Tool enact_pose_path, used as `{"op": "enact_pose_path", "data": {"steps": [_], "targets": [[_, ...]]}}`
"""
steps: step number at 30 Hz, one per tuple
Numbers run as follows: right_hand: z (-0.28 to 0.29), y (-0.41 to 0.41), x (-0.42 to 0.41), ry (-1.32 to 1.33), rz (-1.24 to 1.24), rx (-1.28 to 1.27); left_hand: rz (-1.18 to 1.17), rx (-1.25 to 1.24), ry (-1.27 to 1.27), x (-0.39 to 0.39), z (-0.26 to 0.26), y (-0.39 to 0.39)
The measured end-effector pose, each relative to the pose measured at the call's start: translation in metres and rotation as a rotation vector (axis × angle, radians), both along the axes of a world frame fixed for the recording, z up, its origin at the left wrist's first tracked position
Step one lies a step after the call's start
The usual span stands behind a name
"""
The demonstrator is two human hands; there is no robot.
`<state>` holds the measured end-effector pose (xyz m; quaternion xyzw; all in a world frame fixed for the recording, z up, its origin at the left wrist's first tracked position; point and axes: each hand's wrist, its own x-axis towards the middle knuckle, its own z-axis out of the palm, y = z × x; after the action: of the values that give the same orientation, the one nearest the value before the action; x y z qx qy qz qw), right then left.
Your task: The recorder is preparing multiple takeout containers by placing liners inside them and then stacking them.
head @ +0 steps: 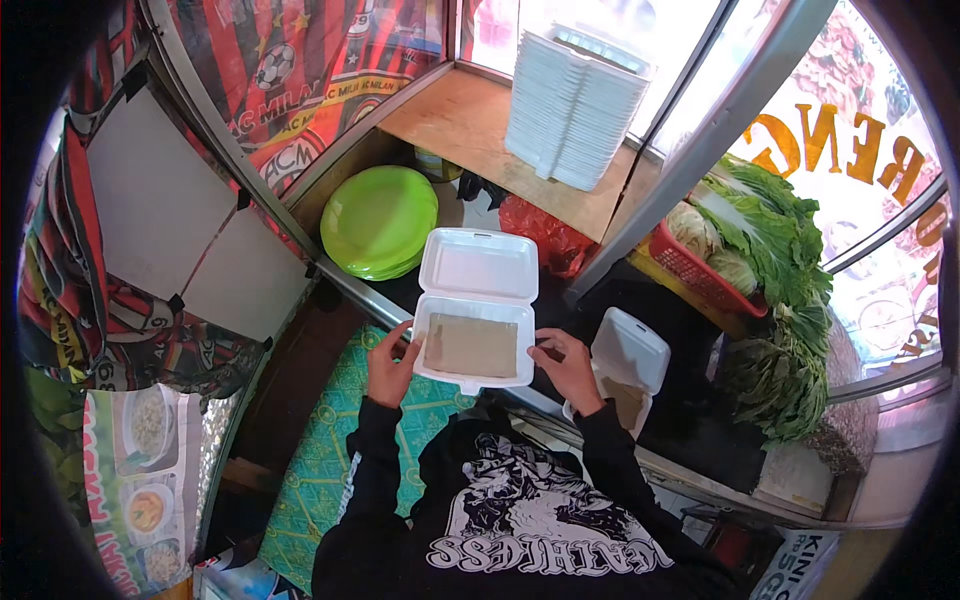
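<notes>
An opened white foam food box (480, 266), its lid tilted back away from me, is held up by its two sides. A brown paper sheet (471, 345) lies flat in its base. My left hand (394, 364) pinches the left rim of the base between thumb and fingers. On the opposite side my right hand (566, 364) grips the right rim with its fingertips. Another opened foam box (634, 349), also with brown paper inside, stands on the dark counter to the right, partly behind my right hand and forearm.
Stacked green plates (382, 217) sit at the upper left of the box. A tall stack of white foam boxes (574, 109) stands on a wooden shelf (450, 112), near a red plastic bag (544, 229). Leafy greens and cabbages fill a red basket (705, 270) behind a slanted metal post (697, 142).
</notes>
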<state>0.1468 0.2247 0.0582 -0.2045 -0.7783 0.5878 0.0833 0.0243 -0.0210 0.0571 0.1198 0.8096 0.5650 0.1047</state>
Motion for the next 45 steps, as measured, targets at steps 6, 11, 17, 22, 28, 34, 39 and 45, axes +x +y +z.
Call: {"op": "enact_pose_path", "data": {"steps": [6,11,17,22,28,34,39,45], "targets": [[0.084,0.001,-0.004,0.055,0.084,-0.07,-0.003,0.099,0.026,-0.003,0.078,-0.013],[0.149,0.003,-0.005,0.121,0.162,-0.061,0.008,0.077,0.098,-0.003,0.148,-0.011],[0.212,0.011,-0.017,0.237,0.138,-0.081,-0.026,0.122,0.305,-0.029,0.206,0.0],[0.253,0.029,-0.033,0.397,0.056,0.144,-0.176,0.214,0.36,-0.08,0.254,0.041],[0.292,0.04,-0.056,0.535,0.018,0.506,-0.33,0.368,0.506,-0.148,0.279,0.083],[0.317,0.069,-0.095,0.416,-0.139,0.807,-0.416,0.315,0.54,-0.209,0.309,0.142],[0.298,0.101,-0.137,0.469,-0.332,1.02,-0.275,0.17,0.737,-0.247,0.298,0.204],[0.273,0.106,-0.168,0.383,-0.454,1.109,-0.237,0.085,0.875,-0.279,0.272,0.237]]}}
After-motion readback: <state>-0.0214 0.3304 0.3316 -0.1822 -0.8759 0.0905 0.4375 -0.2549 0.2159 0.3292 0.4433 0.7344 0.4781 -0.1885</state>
